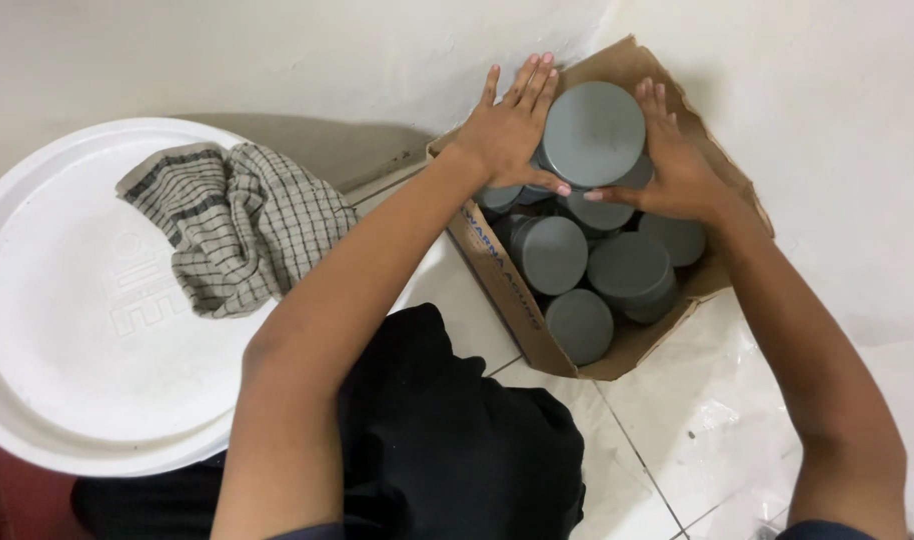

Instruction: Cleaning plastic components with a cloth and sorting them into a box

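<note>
Fingers (525, 90) of both hands press flat on the sides of a grey cap (593, 132) above the box (497, 275) at upper right; held by palms alone, it could slip onto the caps (627, 268) below

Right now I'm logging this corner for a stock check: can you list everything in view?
Grey round caps: at least seven, grey, in the box; the top one between both hands.
Cardboard box: one, brown, open, on the floor by the wall.
Checked cloth: one, grey-beige, on the lid.
Round lid: one, white, left.
Tiled floor: white.
Left hand: on the top cap.
Right hand: on the top cap.
</note>
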